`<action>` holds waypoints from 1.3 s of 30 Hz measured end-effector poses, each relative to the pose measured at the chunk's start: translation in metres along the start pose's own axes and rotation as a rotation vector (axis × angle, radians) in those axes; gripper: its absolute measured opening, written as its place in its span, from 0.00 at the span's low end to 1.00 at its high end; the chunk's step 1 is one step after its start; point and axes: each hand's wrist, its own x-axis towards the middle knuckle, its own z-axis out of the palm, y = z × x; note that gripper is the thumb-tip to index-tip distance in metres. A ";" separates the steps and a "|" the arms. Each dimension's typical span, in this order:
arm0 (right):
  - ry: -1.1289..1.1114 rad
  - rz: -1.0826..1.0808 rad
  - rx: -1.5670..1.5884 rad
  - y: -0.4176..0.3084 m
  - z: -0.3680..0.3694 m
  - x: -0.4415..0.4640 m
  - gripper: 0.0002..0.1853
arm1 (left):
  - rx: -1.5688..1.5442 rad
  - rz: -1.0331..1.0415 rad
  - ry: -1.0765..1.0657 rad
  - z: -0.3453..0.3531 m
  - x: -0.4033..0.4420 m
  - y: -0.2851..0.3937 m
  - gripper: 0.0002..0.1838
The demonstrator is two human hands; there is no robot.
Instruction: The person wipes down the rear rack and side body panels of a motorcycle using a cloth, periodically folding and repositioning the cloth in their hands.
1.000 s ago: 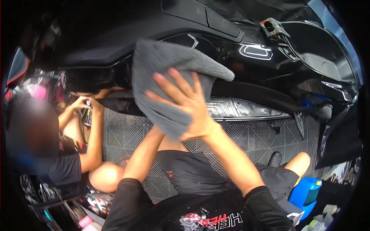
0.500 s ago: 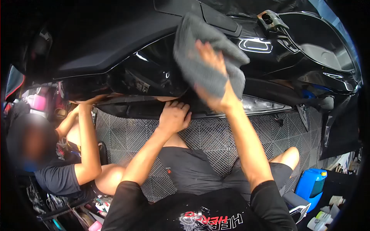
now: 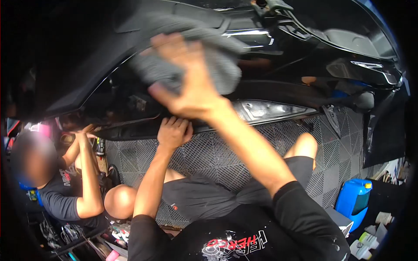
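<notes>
My right hand (image 3: 191,87) presses a grey cloth (image 3: 225,71) against the glossy black bodywork (image 3: 278,71) of a vehicle. Its fingers are spread over the cloth and blurred by motion, and part of the cloth is bunched beneath the palm. Lower down, my left hand (image 3: 173,132) has its fingers bent over the lower edge of the bodywork, close to a black lower trim strip (image 3: 126,130). The fingertips of that hand are partly hidden behind the edge.
At the left sits another person (image 3: 65,187), hands near the bodywork's lower edge. Grey grid tiles (image 3: 209,152) cover the floor. A blue jerrycan (image 3: 352,202) and several bottles (image 3: 365,244) stand at the right. An open compartment (image 3: 348,39) lies at the upper right.
My right hand and the cloth have swept left across the bodywork. My view has shifted too. My left hand stays at the lower edge.
</notes>
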 end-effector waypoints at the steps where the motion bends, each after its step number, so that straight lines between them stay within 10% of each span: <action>1: -0.079 -0.119 0.095 -0.015 0.011 -0.001 0.45 | -0.030 0.070 0.147 0.002 0.002 -0.002 0.12; 5: -0.261 -0.199 0.282 -0.003 -0.001 -0.010 0.53 | -0.056 -0.055 0.142 0.000 -0.002 0.000 0.16; 14: 0.038 0.245 -0.705 0.058 -0.110 -0.061 0.57 | 0.101 -0.095 0.060 -0.003 0.006 0.008 0.12; 20: -0.063 0.251 -0.650 0.046 -0.078 -0.068 0.62 | 0.116 -0.128 0.063 0.001 0.006 0.008 0.12; 34: 0.086 0.271 -0.733 0.061 -0.057 0.006 0.37 | 0.142 -0.154 0.043 -0.002 0.006 0.011 0.12; 39: -0.052 0.143 -0.278 0.051 -0.028 -0.076 0.52 | 0.123 -0.163 0.042 -0.002 0.008 0.011 0.11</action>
